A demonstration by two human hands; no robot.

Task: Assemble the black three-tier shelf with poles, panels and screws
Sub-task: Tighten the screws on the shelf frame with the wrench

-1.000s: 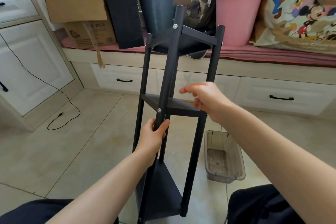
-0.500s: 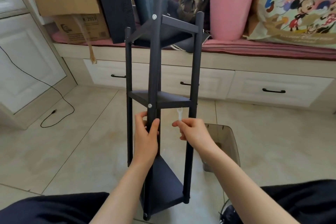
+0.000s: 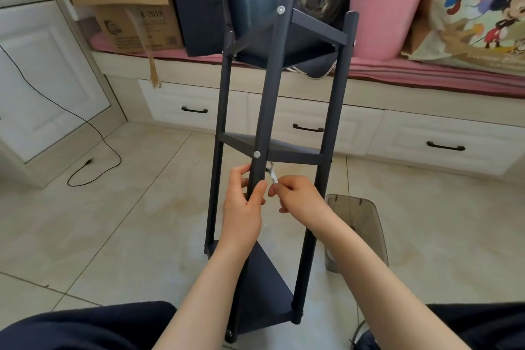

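Mid-frame, left hand is gripping the shelf's front pole, fingers wrapped around it; right hand is pinching a small white wrench just beside it.

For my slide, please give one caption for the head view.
Left hand grips the shelf's front pole; right hand pinches a small white wrench.

Bright, even daylight fills the room; shadows are soft. Faint glare lies on the floor tiles left of the hands. Wide-angle bending curves the edges; focus stays sharp.
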